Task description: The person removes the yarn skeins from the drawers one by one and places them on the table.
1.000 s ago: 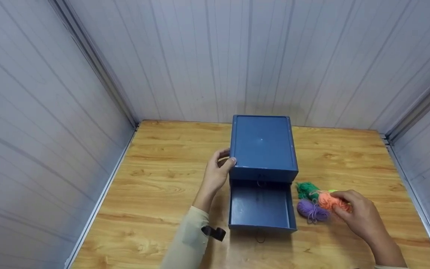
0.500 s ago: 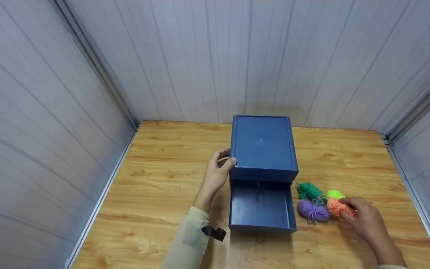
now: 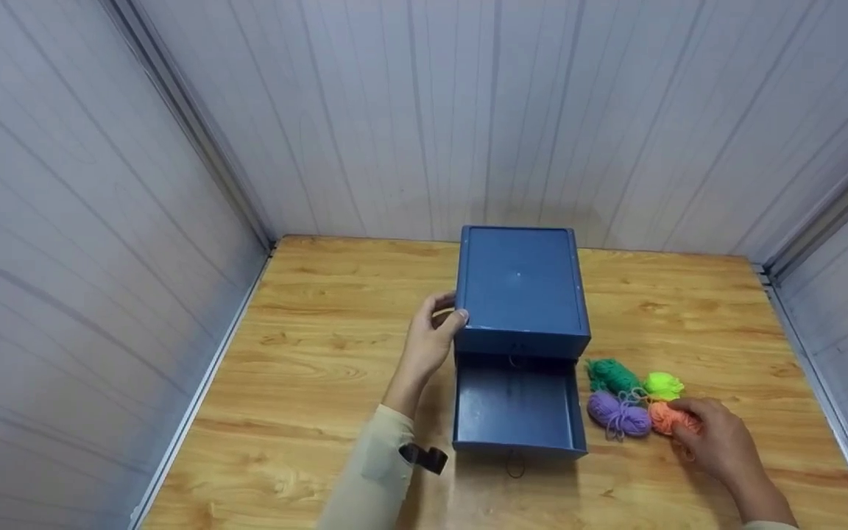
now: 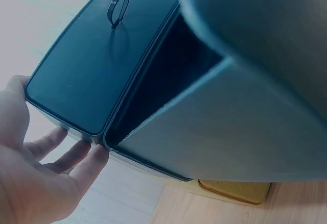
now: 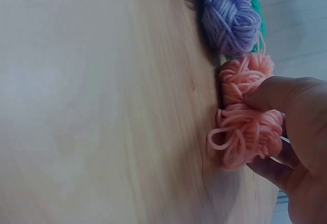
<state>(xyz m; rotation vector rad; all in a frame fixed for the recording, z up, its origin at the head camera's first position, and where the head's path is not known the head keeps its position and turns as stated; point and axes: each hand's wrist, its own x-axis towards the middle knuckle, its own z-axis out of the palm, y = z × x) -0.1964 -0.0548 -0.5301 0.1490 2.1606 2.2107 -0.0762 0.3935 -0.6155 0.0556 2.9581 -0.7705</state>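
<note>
Pinching the orange yarn (image 3: 662,418) with the right hand (image 3: 718,439), the nearer grip. Lying on the tabletop (image 3: 336,346) at three o'clock from the pulled-out drawer (image 3: 517,406), lengthwise roughly ten-to-four. Holding the edge of the blue cabinet (image 3: 520,280) with the left hand (image 3: 428,342).

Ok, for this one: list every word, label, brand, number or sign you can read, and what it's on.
None: no word, label, brand, number or sign is readable in any view.
Blue drawer unit: no lettering on the faces that show.
Green yarn, purple yarn, yellow yarn, orange yarn: no label shows, though the right hand partly covers the last.
</note>
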